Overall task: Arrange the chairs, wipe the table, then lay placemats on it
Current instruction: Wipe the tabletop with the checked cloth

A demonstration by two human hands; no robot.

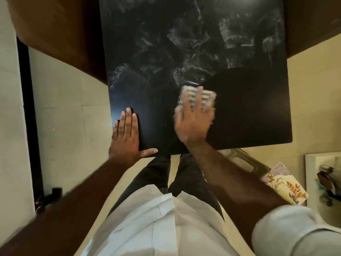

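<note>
The right hand (193, 119), fingers spread, presses flat a striped wiping cloth (196, 96), which looks soft, light and limp, while the left hand (126, 134) lies spread, bracing the black table (249, 111) just beside it.

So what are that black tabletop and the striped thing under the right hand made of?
The tabletop looks like a smooth, dark laminate or painted board: it takes a sheen and shows pale smear marks. Which one, I cannot tell. The striped thing looks like a soft woven cloth, flattened under the right hand, though motion blur hides its weave.
</note>
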